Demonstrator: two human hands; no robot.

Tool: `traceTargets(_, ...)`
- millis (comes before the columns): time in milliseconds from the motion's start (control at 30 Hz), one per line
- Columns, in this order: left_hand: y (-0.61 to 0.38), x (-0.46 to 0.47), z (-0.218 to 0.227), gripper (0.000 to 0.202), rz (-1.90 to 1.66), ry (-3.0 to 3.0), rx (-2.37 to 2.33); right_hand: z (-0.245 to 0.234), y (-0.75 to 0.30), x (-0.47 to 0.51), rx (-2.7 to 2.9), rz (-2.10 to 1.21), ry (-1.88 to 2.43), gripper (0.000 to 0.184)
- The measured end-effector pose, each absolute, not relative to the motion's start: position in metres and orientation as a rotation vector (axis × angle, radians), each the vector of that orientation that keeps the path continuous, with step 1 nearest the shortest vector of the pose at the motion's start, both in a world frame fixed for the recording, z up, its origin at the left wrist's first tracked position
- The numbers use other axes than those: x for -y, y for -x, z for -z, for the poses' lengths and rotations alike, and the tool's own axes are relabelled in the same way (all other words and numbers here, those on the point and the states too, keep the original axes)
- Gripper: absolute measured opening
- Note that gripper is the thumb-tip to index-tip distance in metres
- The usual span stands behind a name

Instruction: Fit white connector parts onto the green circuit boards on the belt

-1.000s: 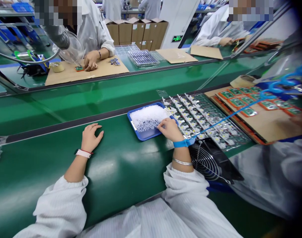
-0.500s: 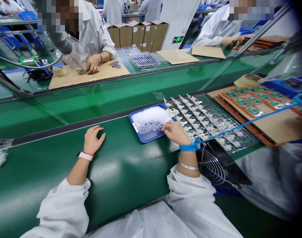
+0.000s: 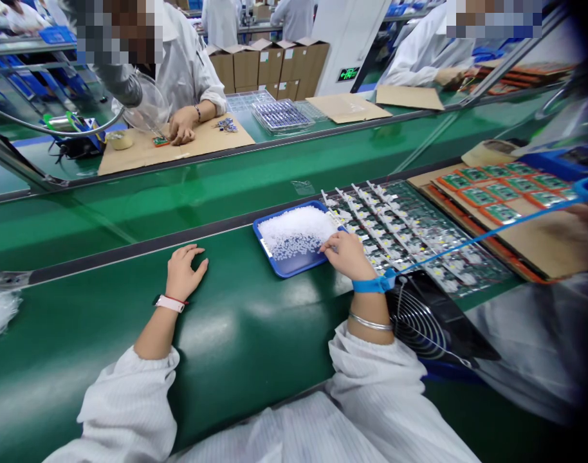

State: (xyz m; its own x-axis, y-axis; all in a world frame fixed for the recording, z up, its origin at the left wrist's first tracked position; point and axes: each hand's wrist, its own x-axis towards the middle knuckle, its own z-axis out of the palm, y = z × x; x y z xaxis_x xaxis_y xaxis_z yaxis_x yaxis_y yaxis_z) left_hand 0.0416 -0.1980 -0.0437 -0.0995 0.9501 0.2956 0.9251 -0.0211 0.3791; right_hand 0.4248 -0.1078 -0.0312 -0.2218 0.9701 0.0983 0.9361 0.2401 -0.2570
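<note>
My left hand rests on the green conveyor belt with curled fingers, holding nothing. My right hand lies at the right corner of a blue plastic tray, its fingertips close together on the rim. A blue wrist strap circles that wrist, with a blue cord running off to the right. Small white plastic pieces fill most of the tray. Right of it lies a large panel of circuit boards with white parts, which touches my right fingertips or nearly so.
A black fan with a wire guard sits beyond my right forearm. Green boards in orange frames lie on cardboard at the right. Across the belt, a co-worker's hand rests on a cardboard sheet beside a small green board.
My right hand has slid right, from the white pieces to the tray's right corner. The left hand stays in place on the belt. The whole view has drifted slightly.
</note>
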Motion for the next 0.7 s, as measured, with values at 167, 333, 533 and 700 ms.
traceTargets(167, -0.0413, 0.1976, 0.0436, 0.032, -0.757, -2.071, -2.165, 0.0345, -0.427, 0.1074, 2.29, -0.179, 1.831, 0.027)
traceTargets(333, -0.0408, 0.1972, 0.0433, 0.033, -0.752, -2.088, -2.152, 0.03, -0.4211, 0.1094, 2.267, -0.214, 1.842, 0.027)
traceTargets(533, -0.0411, 0.1973, 0.0432, 0.032, -0.764, -2.074, -2.155, 0.0278, -0.4218, 0.1098, 2.259, -0.191, 1.824, 0.027)
traceTargets(700, -0.0417, 0.1978, 0.0425, 0.032, -0.766, -2.06, -2.152, 0.0313, -0.4241, 0.109, 2.282, -0.208, 1.838, 0.029)
